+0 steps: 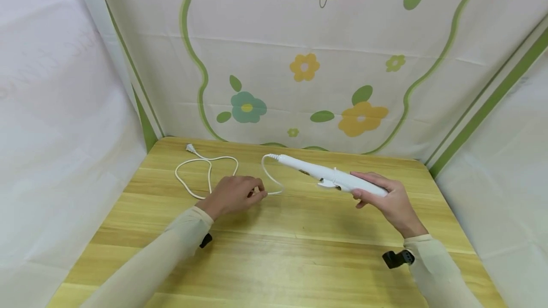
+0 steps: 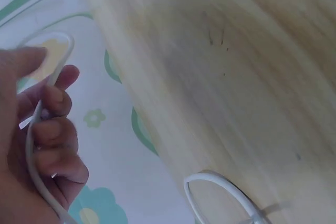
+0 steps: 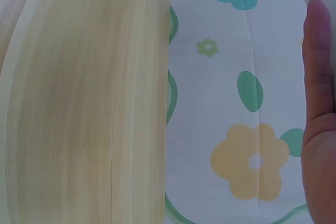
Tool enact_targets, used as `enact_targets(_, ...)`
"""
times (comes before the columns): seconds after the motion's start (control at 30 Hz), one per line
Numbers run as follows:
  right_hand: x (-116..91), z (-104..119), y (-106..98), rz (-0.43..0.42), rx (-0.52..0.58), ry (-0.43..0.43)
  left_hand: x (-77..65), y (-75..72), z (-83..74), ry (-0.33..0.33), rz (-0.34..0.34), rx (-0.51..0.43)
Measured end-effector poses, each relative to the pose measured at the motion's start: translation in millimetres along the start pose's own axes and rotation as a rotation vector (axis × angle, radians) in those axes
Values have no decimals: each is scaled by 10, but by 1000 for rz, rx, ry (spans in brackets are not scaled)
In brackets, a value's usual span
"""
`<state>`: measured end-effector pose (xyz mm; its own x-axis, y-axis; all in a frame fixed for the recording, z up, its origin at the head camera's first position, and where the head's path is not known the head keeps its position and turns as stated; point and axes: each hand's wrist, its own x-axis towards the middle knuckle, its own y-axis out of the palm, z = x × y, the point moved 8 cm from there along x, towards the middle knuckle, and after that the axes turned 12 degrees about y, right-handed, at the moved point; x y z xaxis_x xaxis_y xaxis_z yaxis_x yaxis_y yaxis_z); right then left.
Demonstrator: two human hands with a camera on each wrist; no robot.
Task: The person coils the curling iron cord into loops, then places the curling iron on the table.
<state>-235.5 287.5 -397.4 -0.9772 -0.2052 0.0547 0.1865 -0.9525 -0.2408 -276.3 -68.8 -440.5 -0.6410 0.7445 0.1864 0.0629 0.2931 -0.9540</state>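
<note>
My right hand [image 1: 387, 201] grips a slim white hair straightener [image 1: 317, 170] by its right end, thumb on one side and fingers on the other. The straightener is held raised over the wooden table, tilted, with its cord end up toward the left. In the right wrist view only part of that hand [image 3: 319, 98] shows, at the right edge. My left hand [image 1: 235, 195] holds the white power cord [image 1: 274, 175] between thumb and curled fingers. The left wrist view shows the cord [image 2: 32, 150] running along the palm and past the fingers [image 2: 60, 129] of that hand.
The cord's loose loop [image 1: 181, 182] lies on the table left of my left hand, with the plug [image 1: 190, 148] near the back left edge. Flower-printed fabric [image 1: 274, 84] hangs behind the wooden table [image 1: 291, 260], and pale cloth walls stand at both sides.
</note>
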Motion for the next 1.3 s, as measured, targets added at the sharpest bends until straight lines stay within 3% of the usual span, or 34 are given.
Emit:
enact_targets(0.33,-3,-54,-72,-41,21,29,-87,-17,-176,206,39,-4)
enact_targets(0.57,13,-113,-89,-71,6,74,-89,-145,-316,256,67,-100)
enact_targets(0.77,55,-266,-121,-108,-48,111,-15,-433,-545,348,-19,-129)
enact_targets(0.93,95,-421,-47,-86,-123,140,91,-732,-656,442,-121,-171)
enact_targets(1.2,57,-536,136,23,-126,191,299,-1069,-549,461,-234,-275)
enact_targets(1.3,50,-523,197,66,-123,181,366,-1143,-459,436,-255,-322)
